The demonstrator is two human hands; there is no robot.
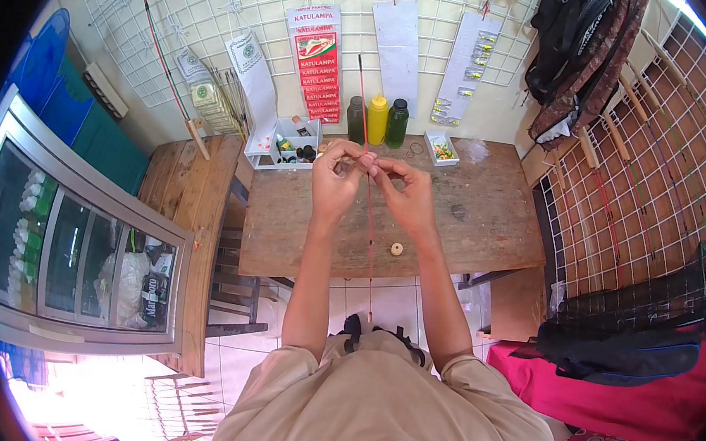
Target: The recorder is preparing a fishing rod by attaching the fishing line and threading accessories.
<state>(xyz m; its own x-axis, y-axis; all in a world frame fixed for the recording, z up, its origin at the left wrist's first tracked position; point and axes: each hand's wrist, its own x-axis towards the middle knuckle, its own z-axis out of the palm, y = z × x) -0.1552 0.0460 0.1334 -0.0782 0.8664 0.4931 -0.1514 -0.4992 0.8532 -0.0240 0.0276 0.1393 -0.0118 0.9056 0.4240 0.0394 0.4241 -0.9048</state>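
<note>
A thin red fishing rod (pixel 371 222) stands out in front of me, running from a dark tip above the table down toward my lap. My left hand (pixel 336 178) is closed, its fingertips pinching the rod. My right hand (pixel 408 190) meets it there, thumb and fingers pressed together at the same spot. Whether a small part or line is between the fingertips is hidden. On the wooden table (pixel 302 233) below lies a small round pale spool-like piece (pixel 396 249), close to my right forearm.
Along the back stand a yellow squeeze bottle (pixel 377 120), two dark green bottles (pixel 397 124), a white parts tray (pixel 297 143) and a small box of colourful bits (pixel 441 149). A glass cabinet (pixel 86 241) is at left. Rods, a net and bags (pixel 625 350) line the right.
</note>
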